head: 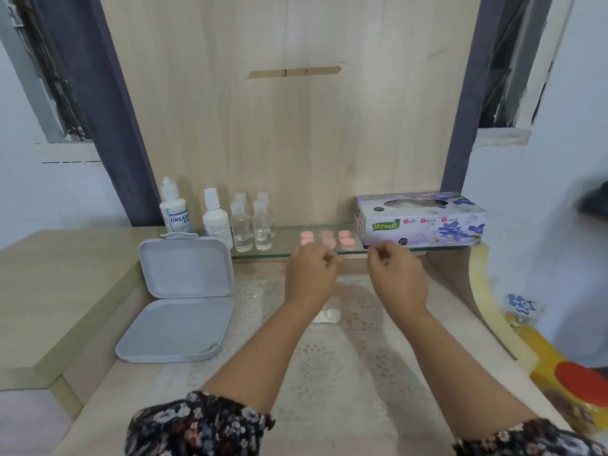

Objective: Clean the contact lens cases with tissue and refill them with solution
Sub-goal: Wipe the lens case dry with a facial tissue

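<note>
Several pink lens case caps lie in rows on a glass shelf. A white lens case sits on the lace mat below, partly hidden by my left forearm. My left hand hovers just in front of the caps with its fingers curled, and I see nothing in it. My right hand hovers by the shelf edge in front of the tissue box, with fingers curled and thumb against forefinger. A solution bottle and a second white bottle stand at the left.
Several small clear bottles stand on the shelf beside the caps. An open grey hinged box lies at the left. A yellow container with a red lid sits at the right edge. A wooden panel rises behind the shelf.
</note>
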Demonstrator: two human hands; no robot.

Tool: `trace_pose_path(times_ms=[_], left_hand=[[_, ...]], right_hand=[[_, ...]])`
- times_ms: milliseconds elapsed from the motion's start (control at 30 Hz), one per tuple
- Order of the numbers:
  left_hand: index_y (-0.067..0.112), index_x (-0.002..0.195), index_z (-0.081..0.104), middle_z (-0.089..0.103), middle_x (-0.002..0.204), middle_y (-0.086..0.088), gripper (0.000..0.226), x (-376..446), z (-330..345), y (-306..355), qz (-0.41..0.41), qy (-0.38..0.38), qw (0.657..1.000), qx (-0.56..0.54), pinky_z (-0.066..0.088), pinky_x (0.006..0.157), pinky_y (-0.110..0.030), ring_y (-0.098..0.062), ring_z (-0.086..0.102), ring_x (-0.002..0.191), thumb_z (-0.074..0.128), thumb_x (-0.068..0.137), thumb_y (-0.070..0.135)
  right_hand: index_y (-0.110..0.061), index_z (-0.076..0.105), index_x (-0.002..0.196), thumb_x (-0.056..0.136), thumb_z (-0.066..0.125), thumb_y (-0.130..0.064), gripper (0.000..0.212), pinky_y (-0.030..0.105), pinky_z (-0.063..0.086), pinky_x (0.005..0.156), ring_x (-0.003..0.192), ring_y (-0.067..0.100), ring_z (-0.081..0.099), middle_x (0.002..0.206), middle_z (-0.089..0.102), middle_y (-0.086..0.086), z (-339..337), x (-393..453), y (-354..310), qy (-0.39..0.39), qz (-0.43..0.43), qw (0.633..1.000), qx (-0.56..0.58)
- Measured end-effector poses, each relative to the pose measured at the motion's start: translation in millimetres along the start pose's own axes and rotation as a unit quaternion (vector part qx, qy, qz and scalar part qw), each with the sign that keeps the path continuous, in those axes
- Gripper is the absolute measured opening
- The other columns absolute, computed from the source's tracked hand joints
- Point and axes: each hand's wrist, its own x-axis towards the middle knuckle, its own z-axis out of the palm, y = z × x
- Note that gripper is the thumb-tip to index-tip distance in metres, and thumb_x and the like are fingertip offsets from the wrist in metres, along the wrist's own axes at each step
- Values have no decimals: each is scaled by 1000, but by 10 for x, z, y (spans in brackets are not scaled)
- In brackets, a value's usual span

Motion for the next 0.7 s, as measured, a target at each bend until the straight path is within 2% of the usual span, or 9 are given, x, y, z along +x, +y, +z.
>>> trace_pose_path(times_ms=[100,200,267,333,433,467,533,700], left_hand=[[19,70,63,64,81,7,16,310,74,297,47,6,999,-21,41,82,-34,-18,49,85,62,85,18],[14,75,64,64,80,3,12,567,204,476,79,-14,996,-46,45,76,-38,-24,55,86,59,86,15],[12,79,64,65,80,-3,11,671,288,550,79,-31,995,-57,46,72,-36,-25,56,82,58,88,14],[11,77,63,63,77,-6,11,747,377,573,78,-37,994,-63,46,70,-37,-25,54,76,58,87,13],[8,71,61,61,70,-5,13,825,480,545,80,-23,994,-75,48,68,-40,-26,53,70,60,84,8],[8,71,61,62,71,-6,13,844,508,528,79,-20,993,-82,48,69,-40,-26,55,72,60,84,8],[7,72,63,64,74,-7,13,860,544,500,77,-16,993,-93,48,70,-39,-28,57,77,61,85,9],[6,75,63,63,77,-7,13,859,577,452,81,-13,991,-108,45,71,-35,-26,56,81,62,87,11]], right_hand=[[-16,71,86,90,52,-21,20,33,44,69,81,23,58,84,69,0,-107,395,-73,74,-41,996,-23],[-14,74,93,91,49,-20,26,39,41,77,92,37,58,91,70,12,-162,818,-63,109,-54,983,-135],[-12,72,97,91,46,-18,28,39,39,81,97,38,56,95,69,14,-194,1055,-34,76,-25,975,-208],[-12,69,91,88,46,-15,23,38,37,85,94,36,57,92,68,13,-215,1233,-6,21,16,966,-257],[-13,57,76,79,52,-8,8,37,36,92,80,29,54,71,58,5,-228,1368,-12,-58,70,952,-292],[-14,52,71,78,53,-6,10,36,36,91,76,28,52,65,53,3,-228,1403,-17,-74,81,948,-300],[-15,45,66,78,53,-3,19,34,33,84,75,26,51,61,49,2,-220,1466,-12,-87,88,944,-306],[-15,42,66,81,51,1,24,34,34,83,77,27,50,62,47,2,-151,1550,18,-88,90,943,-307]])
